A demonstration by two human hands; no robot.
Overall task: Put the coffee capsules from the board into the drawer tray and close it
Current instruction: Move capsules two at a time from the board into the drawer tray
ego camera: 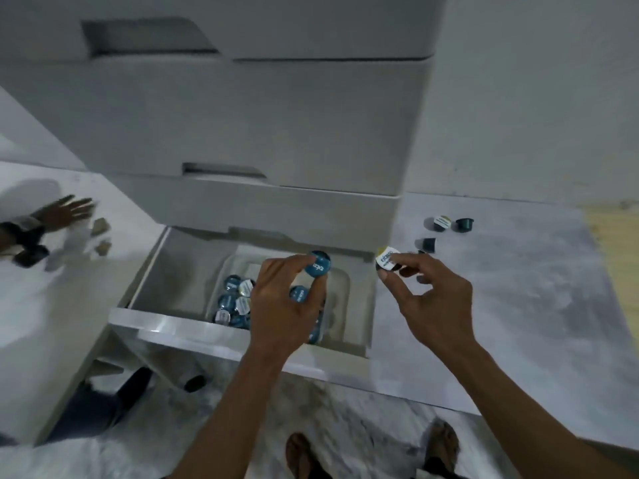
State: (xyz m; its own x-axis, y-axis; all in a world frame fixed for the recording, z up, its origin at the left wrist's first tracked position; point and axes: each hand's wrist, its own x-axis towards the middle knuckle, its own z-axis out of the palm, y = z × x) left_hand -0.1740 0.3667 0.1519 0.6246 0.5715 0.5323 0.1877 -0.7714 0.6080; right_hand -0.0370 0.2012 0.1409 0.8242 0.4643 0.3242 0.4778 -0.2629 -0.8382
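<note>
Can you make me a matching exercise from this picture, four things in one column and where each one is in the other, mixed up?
Things
1. blue-lidded capsule
2. white-lidded capsule
3. pile of capsules
4. three loose capsules

Places
A. lying in the clear tray inside the open drawer
B. on the grey board, right of the drawer
C. pinched in the left hand, over the tray
D. pinched in the right hand, at the drawer's right edge

Pairs: 1-C, 2-D, 3-A, 4-B
</note>
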